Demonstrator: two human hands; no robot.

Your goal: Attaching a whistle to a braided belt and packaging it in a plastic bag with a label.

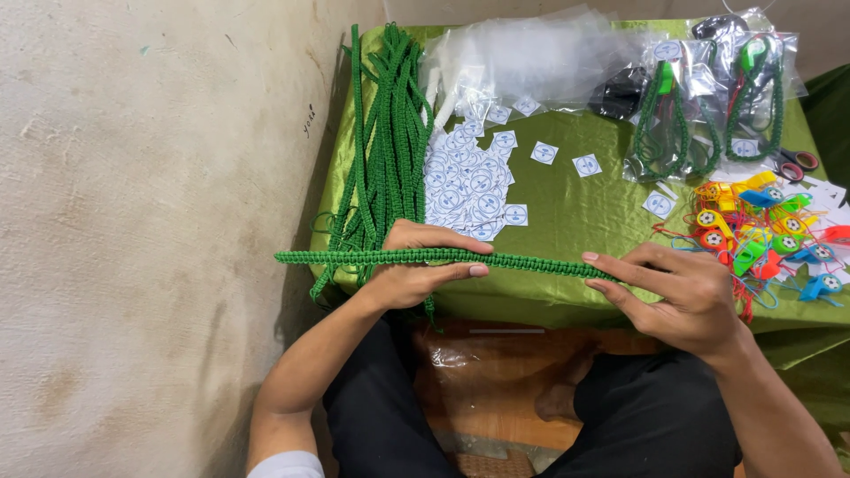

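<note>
Holding a green braided cord [443, 257] level across the lap, a seated person stretches it between both hands in front of a low table draped in green cloth [575, 204]. The cord's long axis runs side to side, nearly horizontal, dipping slightly toward the person's right. The left hand [416, 265] is curled around it near the middle, thumb over the top and fingers beneath, with a long free end running out past the hand to the outer left. The right hand [682, 296] pinches the other end between thumb and extended fingertips, the rest of the hand loosely open; the cord meets this hand at its fingertips and goes no further. The left hand therefore grips the cord's bulk, while the right holds only its tip.

Just beyond the left hand, a bundle of matching green cords [385, 133] lies lengthwise away from the person, touching a heap of small white round-printed stickers [469, 186]. Beyond the right hand sits a pile of coloured plastic whistles [761, 235], with scissors [792, 164] and bagged green cords [708, 115] behind them. Farthest back lie clear plastic bags [531, 62].
</note>
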